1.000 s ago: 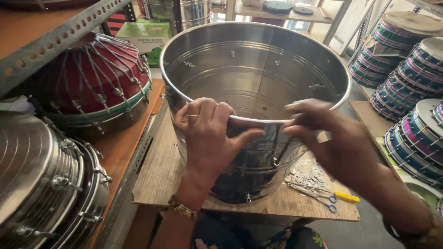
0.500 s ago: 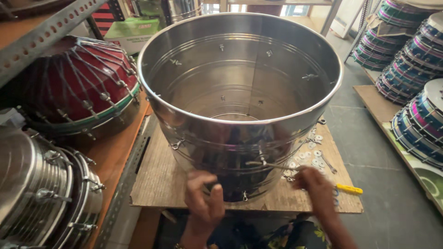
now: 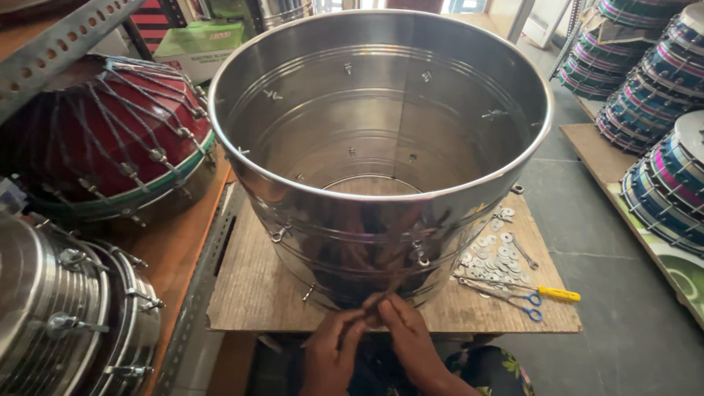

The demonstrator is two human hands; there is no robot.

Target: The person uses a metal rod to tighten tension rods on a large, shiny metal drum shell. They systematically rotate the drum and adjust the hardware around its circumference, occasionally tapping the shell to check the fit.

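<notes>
We see the left hand [image 3: 334, 352] and the right hand [image 3: 407, 337] close together at the near edge of the tabletop [image 3: 249, 293], their fingertips meeting at the lowest part of the steel drum shell [image 3: 381, 147]. The fingers seem to pinch something small there, but we cannot tell what it is. The shell stands just beyond the hands and fills most of the tabletop, so little free room stays between its wall and the near edge. To the right of the hands, close to the shell, lie a pile of washers [image 3: 493, 258], blue-handled scissors [image 3: 513, 297] and a yellow-handled screwdriver [image 3: 554, 293], near the right edge of the board. Left of the hands a bare strip of tabletop is open. Further left, on a shelf, rest a red drum with laces [image 3: 110, 139] and a shiny metal drum [image 3: 59, 308]. Far to the right, beyond a piece of floor, stand stacks of coloured drums [image 3: 653, 81].
</notes>
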